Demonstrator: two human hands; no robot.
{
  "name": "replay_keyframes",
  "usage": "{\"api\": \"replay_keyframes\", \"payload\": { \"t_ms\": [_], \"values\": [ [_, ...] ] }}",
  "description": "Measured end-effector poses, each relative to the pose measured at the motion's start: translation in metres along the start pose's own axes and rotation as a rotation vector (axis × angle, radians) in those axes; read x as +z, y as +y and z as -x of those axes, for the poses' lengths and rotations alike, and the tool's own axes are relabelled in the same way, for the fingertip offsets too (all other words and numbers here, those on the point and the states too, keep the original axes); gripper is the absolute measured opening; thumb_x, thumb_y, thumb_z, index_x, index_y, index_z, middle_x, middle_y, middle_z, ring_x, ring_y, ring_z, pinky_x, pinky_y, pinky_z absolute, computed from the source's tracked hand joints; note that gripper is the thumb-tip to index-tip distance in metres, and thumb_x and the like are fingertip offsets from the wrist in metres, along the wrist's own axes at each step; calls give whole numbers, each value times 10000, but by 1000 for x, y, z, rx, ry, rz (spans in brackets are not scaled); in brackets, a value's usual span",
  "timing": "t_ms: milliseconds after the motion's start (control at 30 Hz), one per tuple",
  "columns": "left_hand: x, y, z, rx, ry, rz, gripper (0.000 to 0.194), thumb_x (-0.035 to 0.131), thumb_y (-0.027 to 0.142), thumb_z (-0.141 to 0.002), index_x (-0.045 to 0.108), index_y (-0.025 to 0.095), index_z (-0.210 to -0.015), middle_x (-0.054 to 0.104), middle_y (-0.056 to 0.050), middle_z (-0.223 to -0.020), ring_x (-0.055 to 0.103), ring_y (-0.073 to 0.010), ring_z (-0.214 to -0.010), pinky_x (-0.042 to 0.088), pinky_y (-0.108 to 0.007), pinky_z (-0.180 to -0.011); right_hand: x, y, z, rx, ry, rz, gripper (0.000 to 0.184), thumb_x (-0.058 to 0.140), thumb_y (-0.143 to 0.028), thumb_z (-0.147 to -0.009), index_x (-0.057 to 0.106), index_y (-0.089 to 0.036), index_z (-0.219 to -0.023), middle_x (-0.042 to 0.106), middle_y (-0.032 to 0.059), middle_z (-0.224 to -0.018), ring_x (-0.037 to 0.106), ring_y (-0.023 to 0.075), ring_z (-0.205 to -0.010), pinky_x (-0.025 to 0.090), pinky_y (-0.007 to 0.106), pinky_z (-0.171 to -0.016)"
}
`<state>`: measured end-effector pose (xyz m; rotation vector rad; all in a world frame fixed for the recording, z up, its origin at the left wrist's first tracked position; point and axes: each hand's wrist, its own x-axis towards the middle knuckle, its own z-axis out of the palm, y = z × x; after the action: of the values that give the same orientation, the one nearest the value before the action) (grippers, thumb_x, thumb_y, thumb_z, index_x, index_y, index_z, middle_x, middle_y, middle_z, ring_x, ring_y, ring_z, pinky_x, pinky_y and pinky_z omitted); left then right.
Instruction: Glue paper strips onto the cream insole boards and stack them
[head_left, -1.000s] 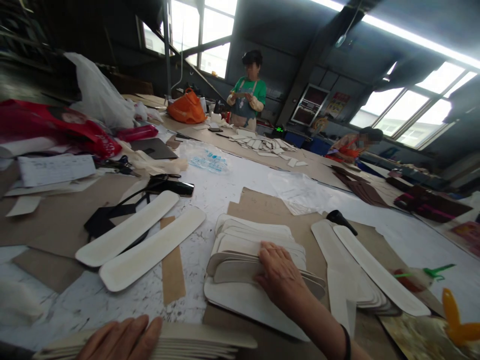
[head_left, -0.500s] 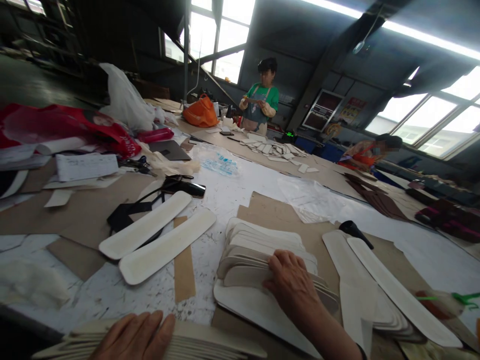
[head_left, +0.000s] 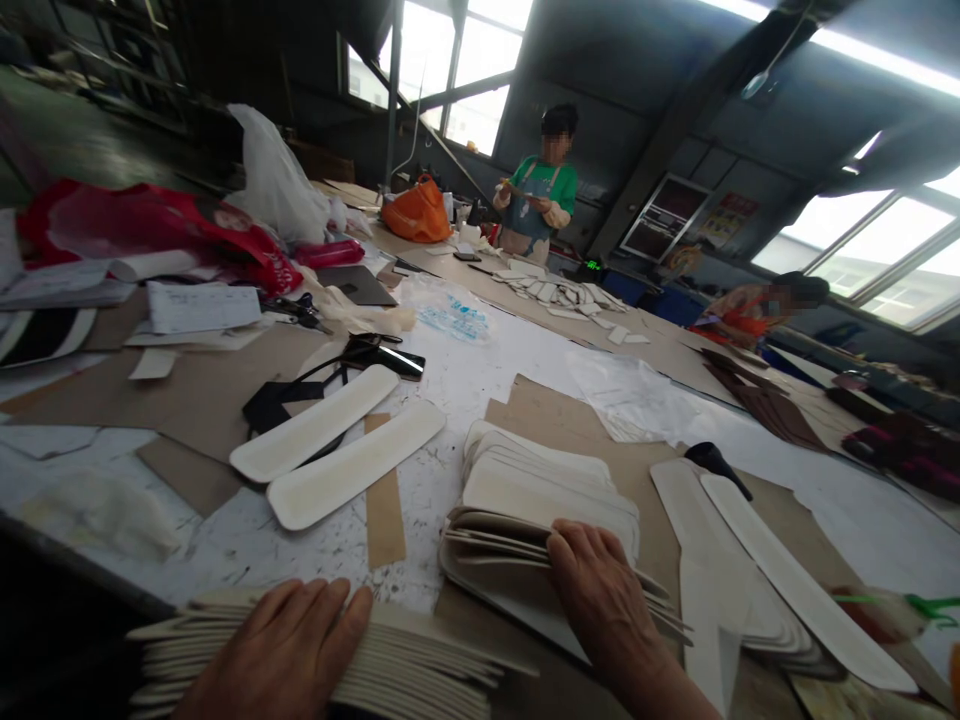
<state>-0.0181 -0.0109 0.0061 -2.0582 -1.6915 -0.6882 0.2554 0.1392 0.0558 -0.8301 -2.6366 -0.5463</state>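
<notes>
My left hand (head_left: 289,650) lies flat, fingers together and stretched out, on top of a thick pile of cream cut pieces (head_left: 420,675) at the near table edge. My right hand (head_left: 604,600) rests with curled fingers on a fanned stack of cream pieces (head_left: 525,490) in front of me, fingertips pressing into its near layers. Two long cream strips (head_left: 330,445) lie side by side to the left. More long pieces (head_left: 757,560) lie fanned out to the right on brown card.
A black-handled tool (head_left: 716,465) lies beyond the right pieces. Scissors, papers, a red bag (head_left: 157,225) and a white bag clutter the far left. A person in a green top (head_left: 544,195) stands at the far end; another person (head_left: 750,300) bends over at right.
The view has shifted down and left, so everything sits further right. My right hand has slid toward me on the fanned stack, and its near layers have lifted. My left hand shows more fully.
</notes>
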Motion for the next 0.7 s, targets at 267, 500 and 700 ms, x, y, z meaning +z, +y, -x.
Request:
{"api": "replay_keyframes", "payload": {
  "t_ms": [267, 500, 700],
  "values": [
    [-1, 7, 2, -52, -83, -42, 415, 386, 6, -754, 572, 211, -1063, 663, 0, -940, 557, -154, -908, 307, -321, -952, -12, 6, -7, -17, -26, 69, 194, 293, -266, -963, 437, -197, -852, 529, 69, -835, 520, 211, -683, 413, 317, -600],
    [2, 8, -4, -46, 166, -136, 212, 425, 116, -858, 593, 208, -949, 613, -43, -1053, 504, -187, -1087, 290, -353, -1021, -22, -38, -57, -40, -72, -142, 146, 425, -326, -913, 373, -235, -811, 506, 2, -706, 561, 163, -558, 441, 244, -454],
    [5, 12, -14, -44, 408, -183, 97, 650, 214, -767, 619, 232, -857, 604, 4, -1172, 461, -219, -1218, 310, -433, -1078, 10, -82, -86, -341, 85, -388, 99, 361, -169, -868, 429, -236, -891, 581, 19, -670, 606, 169, -546, 493, 239, -449]
  ]
}}
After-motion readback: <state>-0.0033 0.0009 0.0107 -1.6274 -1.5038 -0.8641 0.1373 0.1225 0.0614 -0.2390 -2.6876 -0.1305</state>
